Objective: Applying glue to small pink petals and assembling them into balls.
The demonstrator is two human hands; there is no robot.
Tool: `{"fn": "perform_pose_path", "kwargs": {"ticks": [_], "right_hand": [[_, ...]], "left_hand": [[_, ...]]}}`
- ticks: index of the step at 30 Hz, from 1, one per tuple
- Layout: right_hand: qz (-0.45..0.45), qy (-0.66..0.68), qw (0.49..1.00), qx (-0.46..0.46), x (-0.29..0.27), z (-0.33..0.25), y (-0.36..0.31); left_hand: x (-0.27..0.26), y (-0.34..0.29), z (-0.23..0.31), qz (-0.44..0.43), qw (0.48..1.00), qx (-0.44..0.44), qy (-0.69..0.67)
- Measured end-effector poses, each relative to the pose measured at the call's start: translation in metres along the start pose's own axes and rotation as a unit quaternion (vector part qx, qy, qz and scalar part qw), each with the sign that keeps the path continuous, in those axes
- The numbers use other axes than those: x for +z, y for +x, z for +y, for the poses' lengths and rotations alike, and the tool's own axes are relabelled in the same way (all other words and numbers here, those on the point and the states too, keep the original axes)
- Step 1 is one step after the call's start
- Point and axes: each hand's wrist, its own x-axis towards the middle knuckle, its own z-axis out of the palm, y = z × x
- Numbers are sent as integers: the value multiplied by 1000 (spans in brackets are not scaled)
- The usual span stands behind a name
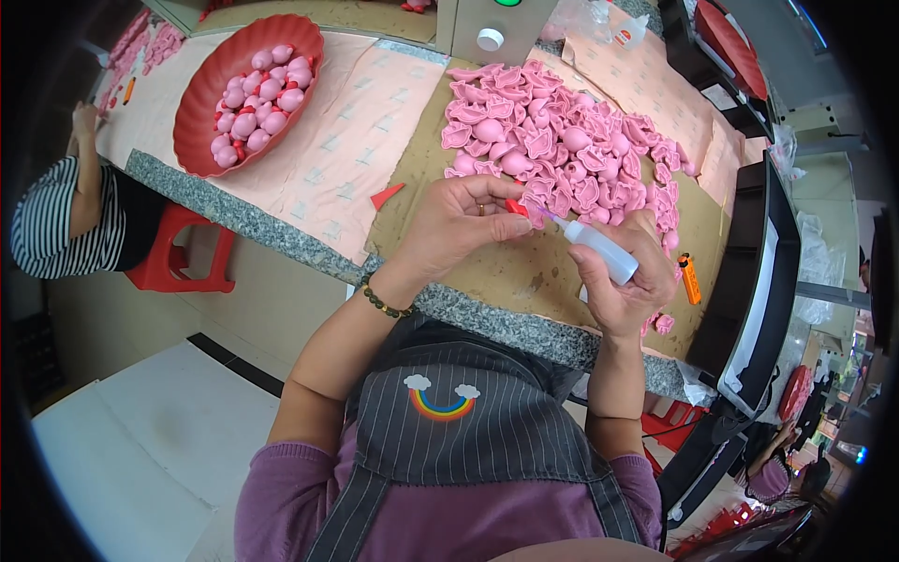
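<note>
My left hand (468,220) pinches a small red piece (517,207) between thumb and fingertips, above the near edge of a big pile of pink molded pieces (562,140). My right hand (629,272) is wrapped round a small translucent squeeze bottle (602,251). The bottle is tilted, its thin purplish nozzle tip pointing at the red piece, very close to it. Whether the tip touches the piece, I cannot tell. Some pieces in the pile are rounded, others are thin and ruffled.
A red fluted bowl (201,112) of pink and red figures stands at the left. A red triangular scrap (386,196) and an orange cutter (690,279) lie on the table. A black rack (740,272) stands at the right. Beyond a red stool (187,248), a person in stripes (58,220) sits.
</note>
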Motion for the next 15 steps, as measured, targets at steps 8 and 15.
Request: {"fn": "perform_pose_path", "kwargs": {"ticks": [8, 15], "right_hand": [[2, -3, 1000, 2, -1, 2, 0], [0, -8, 1000, 8, 0, 1, 0]], "left_hand": [[2, 0, 3, -5, 1000, -4, 14], [0, 1, 0, -9, 1000, 2, 13]]}}
